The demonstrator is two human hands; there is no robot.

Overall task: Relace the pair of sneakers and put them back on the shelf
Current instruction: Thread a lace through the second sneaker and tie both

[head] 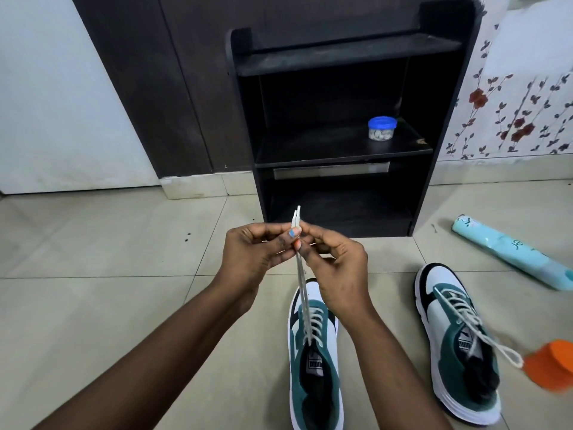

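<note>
Two white, teal and black sneakers lie on the tiled floor. The near sneaker [314, 361] sits below my hands, its white lace [301, 283] threaded through the eyelets and both ends pulled up taut. My left hand [257, 252] and my right hand [333, 265] pinch the two lace ends together, tips poking up above the fingers. The second sneaker [455, 346] lies to the right, laced, with a loose loop trailing off its side. The black shelf unit [341, 150] stands ahead against the wall.
A small jar with a blue lid [382, 128] stands on the shelf's middle board. A light blue rolled mat [508, 252] lies on the floor at right. An orange object [555, 364] is at the right edge. A dark door and white wall stand behind.
</note>
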